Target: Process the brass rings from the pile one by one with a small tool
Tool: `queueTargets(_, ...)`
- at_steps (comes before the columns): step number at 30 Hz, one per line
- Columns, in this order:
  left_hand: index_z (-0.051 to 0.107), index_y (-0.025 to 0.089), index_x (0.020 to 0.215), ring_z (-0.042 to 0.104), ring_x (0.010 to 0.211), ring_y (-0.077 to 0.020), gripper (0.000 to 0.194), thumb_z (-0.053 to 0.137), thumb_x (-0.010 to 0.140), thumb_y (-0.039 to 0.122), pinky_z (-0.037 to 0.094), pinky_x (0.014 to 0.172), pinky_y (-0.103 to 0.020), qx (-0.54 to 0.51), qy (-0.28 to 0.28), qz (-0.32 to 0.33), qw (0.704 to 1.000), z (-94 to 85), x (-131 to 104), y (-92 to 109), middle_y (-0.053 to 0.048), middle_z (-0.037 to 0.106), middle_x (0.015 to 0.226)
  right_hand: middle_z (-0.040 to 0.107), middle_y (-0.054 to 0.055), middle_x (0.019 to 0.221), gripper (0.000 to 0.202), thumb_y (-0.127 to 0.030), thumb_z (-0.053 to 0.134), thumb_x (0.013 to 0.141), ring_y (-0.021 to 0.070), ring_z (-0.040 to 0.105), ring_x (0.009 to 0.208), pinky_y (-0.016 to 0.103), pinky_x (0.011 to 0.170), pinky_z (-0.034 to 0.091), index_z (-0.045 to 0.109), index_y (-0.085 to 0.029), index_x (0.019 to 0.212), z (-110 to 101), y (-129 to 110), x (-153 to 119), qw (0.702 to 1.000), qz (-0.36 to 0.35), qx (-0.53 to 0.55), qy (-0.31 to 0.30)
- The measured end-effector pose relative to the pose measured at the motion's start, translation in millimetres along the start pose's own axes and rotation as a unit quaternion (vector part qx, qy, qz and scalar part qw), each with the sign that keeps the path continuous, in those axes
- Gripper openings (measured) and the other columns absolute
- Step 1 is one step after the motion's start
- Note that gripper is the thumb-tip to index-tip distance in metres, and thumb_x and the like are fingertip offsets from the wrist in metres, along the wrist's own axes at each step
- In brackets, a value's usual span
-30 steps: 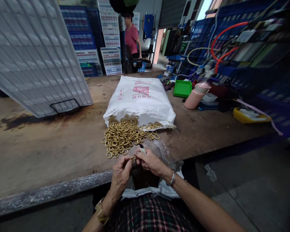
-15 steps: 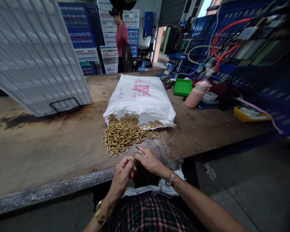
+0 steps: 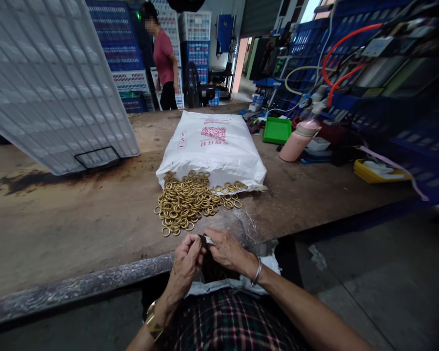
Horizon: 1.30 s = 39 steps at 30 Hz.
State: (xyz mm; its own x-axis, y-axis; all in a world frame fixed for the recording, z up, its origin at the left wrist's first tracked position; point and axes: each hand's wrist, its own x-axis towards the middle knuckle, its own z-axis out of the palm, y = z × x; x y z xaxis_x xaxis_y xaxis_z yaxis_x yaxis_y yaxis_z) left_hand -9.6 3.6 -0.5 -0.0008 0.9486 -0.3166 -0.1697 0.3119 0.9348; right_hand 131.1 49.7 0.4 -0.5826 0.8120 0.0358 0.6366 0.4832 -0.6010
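Observation:
My left hand (image 3: 187, 254) is closed in a pinch at the table's front edge, with a brass-coloured ring mostly hidden between thumb and forefinger. My right hand (image 3: 229, 249) is closed round a small pointed blade with a pale grey handle (image 3: 209, 241). The blade's dark tip meets the left fingertips, and whether it touches the ring is hidden. Just beyond both hands lies a heap of brass-coloured rings (image 3: 185, 202), spilling from the open mouth of a white woven sack (image 3: 212, 146) with red print.
A white ribbed plastic crate (image 3: 58, 87) stands tilted at left on the wooden table (image 3: 76, 214). To the right are a green tray (image 3: 277, 130), a pink bottle (image 3: 298, 144) and a yellow tray (image 3: 380, 173). A person (image 3: 164, 58) is behind the table. Pale cloth lies over my lap.
The blade in my right hand has swung from pointing up and away to pointing left at my left fingertips. My left hand has barely moved. The person behind has moved left.

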Motion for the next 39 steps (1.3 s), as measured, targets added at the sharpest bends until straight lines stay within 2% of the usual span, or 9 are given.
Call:
queueTargets(7, 0.049, 0.018, 0.065, 0.034, 0.038, -0.0059, 0.043, 0.055, 0.071, 0.061, 0.026, 0.039, -0.018, 0.043, 0.031, 0.021, 0.998, 1.9, 0, 3, 0.007, 0.043, 0.045, 0.061, 0.003, 0.075, 0.025, -0.008, 0.04, 0.071, 0.0146, 0.051, 0.066, 0.024, 0.061, 0.029, 0.054, -0.017, 0.089, -1, -3, 0, 0.997, -0.008, -0.062, -0.039)
queueTargets(11, 0.048, 0.018, 0.064, 0.035, 0.039, -0.0051, 0.043, 0.059, 0.069, 0.059, 0.026, 0.038, -0.017, 0.028, 0.026, 0.018, 0.999, 3.9, -5, 5, 0.007, 0.046, 0.049, 0.064, 0.005, 0.077, 0.026, -0.01, 0.042, 0.073, 0.0157, 0.054, 0.065, 0.025, 0.059, 0.028, 0.055, -0.016, 0.095, -2, 2, 4, 0.992, 0.028, -0.106, -0.055)
queueTargets(16, 0.049, 0.017, 0.067, 0.036, 0.038, -0.0038, 0.038, 0.062, 0.072, 0.052, 0.026, 0.036, -0.016, -0.068, -0.05, -0.019, 0.996, 6.7, -11, 6, 0.005, 0.05, 0.054, 0.066, 0.006, 0.08, 0.024, -0.015, 0.041, 0.081, 0.0161, 0.057, 0.067, 0.026, 0.057, 0.027, 0.054, -0.017, 0.1, -8, 24, 20, 0.982, 0.114, -0.151, 0.029)
queueTargets(20, 0.052, 0.016, 0.07, 0.037, 0.04, -0.0038, 0.036, 0.062, 0.073, 0.051, 0.025, 0.034, -0.016, -0.185, -0.037, -0.054, 0.981, 5.4, -6, -2, 0.002, 0.055, 0.062, 0.066, 0.006, 0.086, 0.016, -0.02, 0.041, 0.086, 0.0159, 0.058, 0.074, 0.025, 0.06, 0.028, 0.053, -0.018, 0.097, -13, 38, 35, 0.968, 0.165, -0.155, 0.11)
queueTargets(24, 0.053, 0.015, 0.071, 0.041, 0.044, -0.004, 0.03, 0.064, 0.074, 0.042, 0.027, 0.036, -0.015, -0.222, -0.029, -0.053, 0.973, 2.0, -3, -3, 0.0, 0.058, 0.067, 0.066, 0.005, 0.087, 0.014, -0.026, 0.045, 0.087, 0.0162, 0.059, 0.074, 0.025, 0.059, 0.027, 0.052, -0.02, 0.098, -12, 39, 43, 0.964, 0.175, -0.165, 0.113)
queueTargets(28, 0.055, 0.02, 0.088, 0.043, 0.043, -0.0058, 0.031, 0.071, 0.067, 0.035, 0.025, 0.035, -0.015, -0.286, -0.03, -0.081, 0.954, -0.8, -3, 3, 0.003, 0.058, 0.065, 0.065, 0.004, 0.083, 0.012, -0.017, 0.044, 0.084, 0.0152, 0.058, 0.071, 0.025, 0.058, 0.025, 0.054, -0.02, 0.091, -10, 41, 43, 0.967, 0.153, -0.168, 0.112)
queueTargets(30, 0.056, 0.019, 0.091, 0.047, 0.046, -0.0064, 0.038, 0.076, 0.061, 0.032, 0.025, 0.035, -0.014, -0.32, -0.025, -0.104, 0.941, -2.3, -1, 6, 0.002, 0.059, 0.065, 0.064, 0.003, 0.079, 0.013, -0.013, 0.044, 0.081, 0.0147, 0.057, 0.068, 0.025, 0.057, 0.026, 0.054, -0.019, 0.088, -10, 44, 42, 0.971, 0.143, -0.148, 0.124)
queueTargets(34, 0.056, 0.014, 0.071, 0.054, 0.055, -0.0086, 0.033, 0.08, 0.055, 0.03, 0.025, 0.035, -0.013, -0.365, 0.005, -0.127, 0.922, -4.5, 4, 6, -0.002, 0.062, 0.068, 0.059, 0.001, 0.071, 0.012, -0.016, 0.042, 0.082, 0.0138, 0.052, 0.064, 0.023, 0.059, 0.031, 0.053, -0.019, 0.079, -12, 41, 38, 0.982, 0.11, -0.022, 0.152)
queueTargets(39, 0.055, 0.015, 0.072, 0.055, 0.054, -0.0085, 0.036, 0.081, 0.054, 0.031, 0.025, 0.035, -0.012, -0.325, 0.037, -0.094, 0.94, -2.7, 10, 7, 0.0, 0.061, 0.066, 0.053, -0.002, 0.063, 0.019, -0.03, 0.042, 0.085, 0.012, 0.049, 0.06, 0.021, 0.057, 0.037, 0.052, -0.02, 0.073, -14, 13, 27, 0.956, 0.108, 0.232, 0.144)
